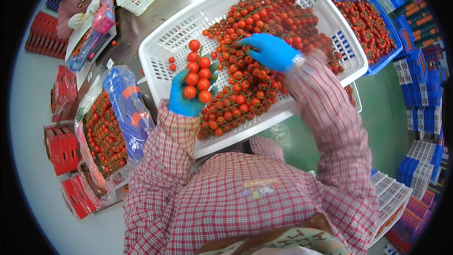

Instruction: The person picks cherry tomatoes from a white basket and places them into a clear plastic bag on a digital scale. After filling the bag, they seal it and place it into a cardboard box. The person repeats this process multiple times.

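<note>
My left hand, in a blue glove, holds a truss of cherry tomatoes on its palm, over the left part of a white plastic crate. Vine cherry tomatoes are heaped in the middle and right of this crate. My right hand, also blue-gloved, lies over the heap with its fingertips at the tomatoes; whether it grips any cannot be told. A few loose tomatoes rest on the crate floor left of my left hand.
At left, an open carton of cherry tomatoes in plastic film stands on a metal table. A gloved co-worker handles another box at upper left. A blue crate of tomatoes stands beyond the white one. Stacked crates line the right.
</note>
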Available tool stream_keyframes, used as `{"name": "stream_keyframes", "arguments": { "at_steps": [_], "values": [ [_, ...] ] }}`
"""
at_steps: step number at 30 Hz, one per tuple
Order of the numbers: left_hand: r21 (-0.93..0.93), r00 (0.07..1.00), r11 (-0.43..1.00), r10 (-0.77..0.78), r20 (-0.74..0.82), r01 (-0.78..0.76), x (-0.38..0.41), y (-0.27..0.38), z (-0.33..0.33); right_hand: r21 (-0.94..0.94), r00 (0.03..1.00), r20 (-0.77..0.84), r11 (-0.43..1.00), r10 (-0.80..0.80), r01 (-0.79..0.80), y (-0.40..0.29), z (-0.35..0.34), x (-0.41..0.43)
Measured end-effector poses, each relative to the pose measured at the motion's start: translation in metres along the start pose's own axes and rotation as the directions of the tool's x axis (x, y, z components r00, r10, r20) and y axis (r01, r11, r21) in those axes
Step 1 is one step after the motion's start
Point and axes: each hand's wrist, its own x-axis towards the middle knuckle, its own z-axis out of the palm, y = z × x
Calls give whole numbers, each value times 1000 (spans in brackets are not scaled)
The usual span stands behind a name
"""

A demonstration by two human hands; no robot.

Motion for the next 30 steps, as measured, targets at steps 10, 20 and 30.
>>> {"name": "stream_keyframes", "arguments": {
  "at_steps": [10,20,30],
  "values": [
    [-221,996,973,82,26,-74,-103,11,23,-412,907,315,821,-278,395,76,79,105],
    [40,885,885,465,-35,-463,-248,49,3,853,983,179,491,42,-176,59,15,73],
    [542,660,750,630,-409,-380,-288,149,-94,998,920,41,-63,389,-17,-66,57,-41]
  ]
}}
